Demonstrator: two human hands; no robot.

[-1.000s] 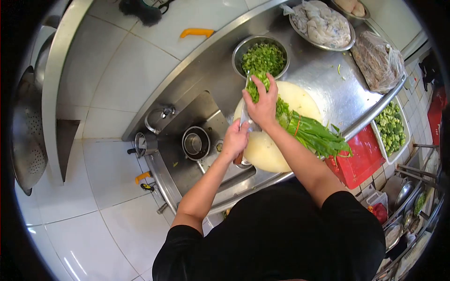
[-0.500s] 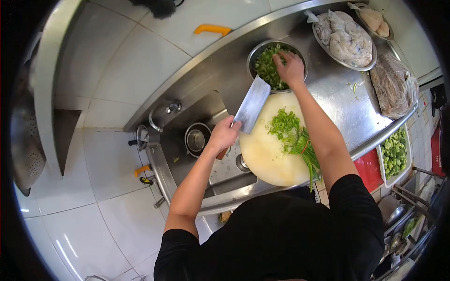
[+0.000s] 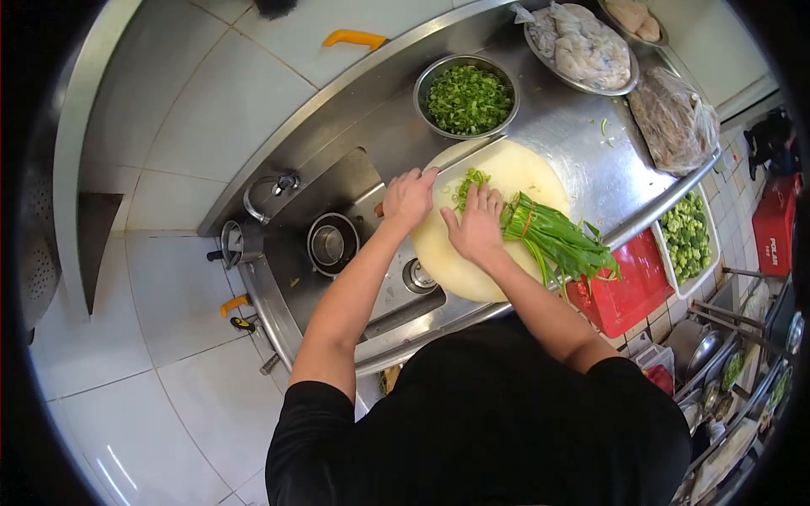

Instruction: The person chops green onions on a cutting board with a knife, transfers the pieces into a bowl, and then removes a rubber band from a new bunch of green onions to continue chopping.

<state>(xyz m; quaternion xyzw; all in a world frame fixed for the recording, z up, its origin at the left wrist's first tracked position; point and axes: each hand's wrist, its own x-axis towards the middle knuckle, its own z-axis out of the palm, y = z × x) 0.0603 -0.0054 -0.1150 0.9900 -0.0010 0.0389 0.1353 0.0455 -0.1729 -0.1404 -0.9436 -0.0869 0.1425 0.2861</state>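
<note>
My left hand (image 3: 409,199) is closed around the handle of a cleaver (image 3: 474,157), whose blade appears nearly edge-on over the round cutting board (image 3: 540,173). On the board, my right hand (image 3: 477,226) lies with fingers stretched out and thumb apart, at a small heap of chopped scallions (image 3: 472,179). Its fingers partly cover the heap. Just right of it rests a bunch of scallions (image 3: 561,240) tied with a red band, the leafy ends hanging past the board's edge. A steel bowl (image 3: 419,105) behind the board holds many chopped green pieces.
Left of the board is a sink (image 3: 354,173) with a small pot (image 3: 332,244) inside. A bowl of bagged pale food (image 3: 582,46) and a wrapped brown block (image 3: 673,122) stand on the counter's right. Beyond the edge are a red box (image 3: 629,287) and a broccoli tray (image 3: 685,236).
My right hand has left the bowl and come down to the chopped scallions on the board. The cleaver has turned from showing its flat side to nearly edge-on. The view has shifted slightly.
</note>
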